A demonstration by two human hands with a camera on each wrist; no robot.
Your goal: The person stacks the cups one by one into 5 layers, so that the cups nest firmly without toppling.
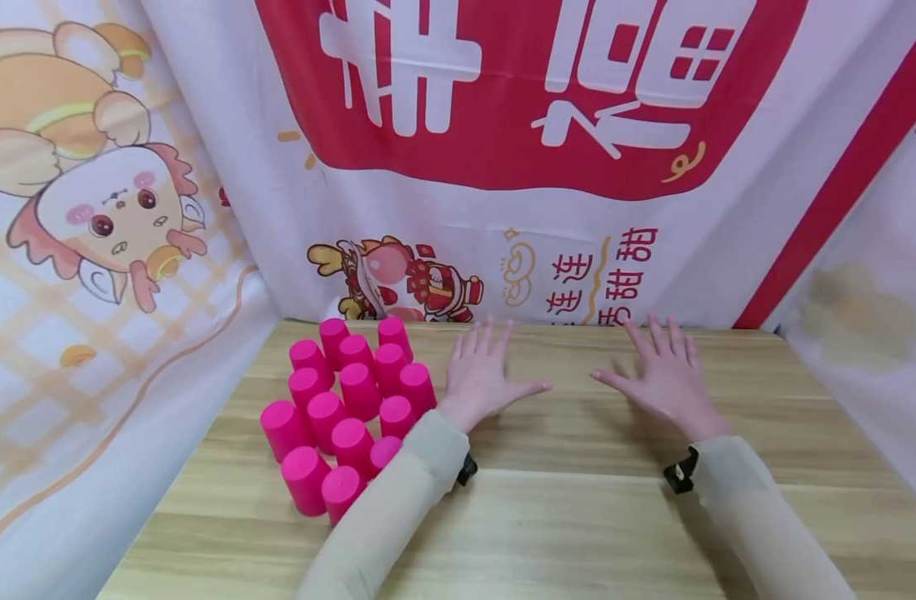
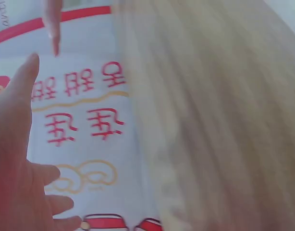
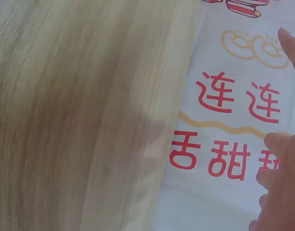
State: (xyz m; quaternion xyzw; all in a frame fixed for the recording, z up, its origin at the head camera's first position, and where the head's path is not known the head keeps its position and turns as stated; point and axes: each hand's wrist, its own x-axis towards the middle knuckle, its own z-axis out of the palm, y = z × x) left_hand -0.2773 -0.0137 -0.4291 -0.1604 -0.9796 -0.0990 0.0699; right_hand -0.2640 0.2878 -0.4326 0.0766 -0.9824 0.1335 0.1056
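Note:
My left hand [image 1: 482, 375] is spread with straight fingers above the table, holding nothing. Just to its left stand several pink cups [image 1: 360, 392], upside down in a loose cluster; my left forearm hides some of the nearest ones. Across from it, my right hand [image 1: 666, 382] is also spread, thumb toward the left hand, with nothing in it. A gap separates the two thumbs. In the left wrist view, the left hand [image 2: 15, 159] shows at the left edge. At the right edge of the right wrist view, part of the right hand [image 3: 284, 159] appears.
The wooden table [image 1: 563, 525] runs back to a white cloth [image 1: 518, 204] printed with red characters. Another printed cloth [image 1: 202, 350] hangs along the left side, and a pale cloth [image 1: 863, 367] along the right. Dark straps are on both wrists.

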